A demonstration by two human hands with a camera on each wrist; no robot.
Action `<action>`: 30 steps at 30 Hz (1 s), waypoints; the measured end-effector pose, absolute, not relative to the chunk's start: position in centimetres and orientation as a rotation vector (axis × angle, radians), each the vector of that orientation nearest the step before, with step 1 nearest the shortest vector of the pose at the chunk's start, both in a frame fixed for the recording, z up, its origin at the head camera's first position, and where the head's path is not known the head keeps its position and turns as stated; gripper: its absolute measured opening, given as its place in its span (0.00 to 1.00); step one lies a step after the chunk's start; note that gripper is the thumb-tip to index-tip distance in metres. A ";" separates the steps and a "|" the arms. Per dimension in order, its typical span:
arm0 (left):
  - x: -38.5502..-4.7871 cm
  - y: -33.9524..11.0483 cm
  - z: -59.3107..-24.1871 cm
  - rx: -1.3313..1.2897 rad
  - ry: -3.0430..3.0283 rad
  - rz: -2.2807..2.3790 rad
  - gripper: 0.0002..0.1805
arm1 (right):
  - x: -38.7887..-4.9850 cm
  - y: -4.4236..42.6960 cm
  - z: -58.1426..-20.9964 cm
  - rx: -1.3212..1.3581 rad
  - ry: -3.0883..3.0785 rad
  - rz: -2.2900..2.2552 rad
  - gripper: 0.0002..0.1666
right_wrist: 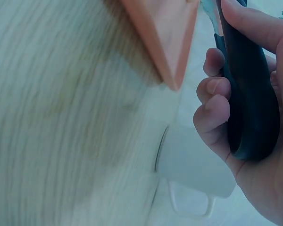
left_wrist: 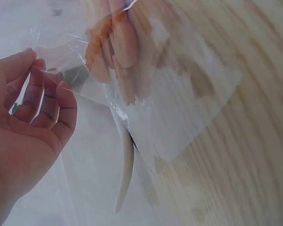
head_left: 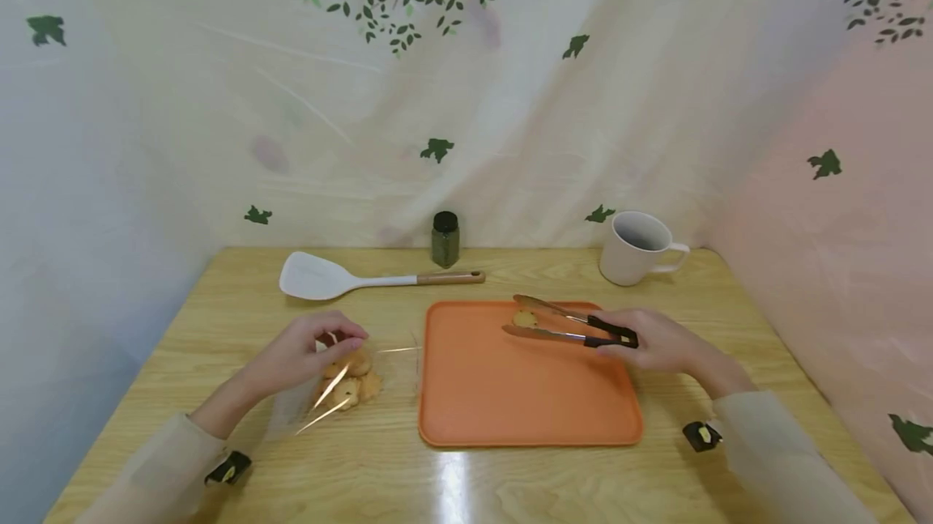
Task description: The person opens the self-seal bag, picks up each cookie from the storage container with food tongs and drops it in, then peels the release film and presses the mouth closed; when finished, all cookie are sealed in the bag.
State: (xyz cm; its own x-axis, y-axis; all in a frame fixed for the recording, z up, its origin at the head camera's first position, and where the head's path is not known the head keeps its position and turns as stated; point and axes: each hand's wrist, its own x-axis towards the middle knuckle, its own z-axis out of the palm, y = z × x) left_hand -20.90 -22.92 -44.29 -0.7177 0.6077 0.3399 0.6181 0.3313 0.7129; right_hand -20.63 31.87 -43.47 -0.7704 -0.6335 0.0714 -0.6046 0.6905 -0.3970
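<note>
Tbl [head_left: 350,475] w/ tray [head_left: 525,402], spatula [head_left: 328,277], mug [head_left: 627,257]

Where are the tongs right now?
In the head view, right of centre, the tongs are gripped in the right hand over the far part of the orange tray, with a small round cookie showing between their arms.

Left hand [head_left: 302,351] pinching, right hand [head_left: 652,338] gripping, sleeved forearms [head_left: 156,463] angled inward

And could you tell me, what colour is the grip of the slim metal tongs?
The grip is black; it shows best in the right wrist view.
</note>
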 end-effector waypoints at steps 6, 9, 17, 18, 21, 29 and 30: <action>-20.9 -22.9 -44.1 -1.192 -2.542 -1.370 0.07 | -20.0 32.8 -43.9 -1.016 2.873 -0.578 0.32; -20.9 -22.9 -44.1 -1.194 -2.544 -1.370 0.07 | -19.8 33.1 -44.1 -1.009 2.890 -0.559 0.32; -20.8 -22.9 -44.3 -1.169 -2.573 -1.358 0.08 | -20.2 33.6 -45.0 -1.057 2.903 -0.554 0.25; -20.9 -22.9 -44.3 -1.165 -2.575 -1.353 0.08 | -20.2 33.6 -45.1 -1.068 2.903 -0.556 0.24; -21.0 -22.8 -44.3 -1.161 -2.578 -1.342 0.08 | -20.0 33.7 -45.3 -1.074 2.897 -0.570 0.23; -20.9 -22.9 -44.3 -1.163 -2.588 -1.364 0.08 | -19.5 34.3 -45.7 -1.034 2.859 -0.650 0.28; -20.9 -23.0 -44.3 -1.163 -2.587 -1.361 0.08 | -19.4 34.5 -45.7 -1.029 2.848 -0.673 0.29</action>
State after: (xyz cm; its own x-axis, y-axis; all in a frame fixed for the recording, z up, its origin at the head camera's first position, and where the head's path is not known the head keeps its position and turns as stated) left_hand -20.92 -22.96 -44.32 -0.7268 0.6096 0.3165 0.6060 0.3522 0.7132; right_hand -19.40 34.48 -45.72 -0.7791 -0.6175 0.1077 -0.6004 0.6858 -0.4113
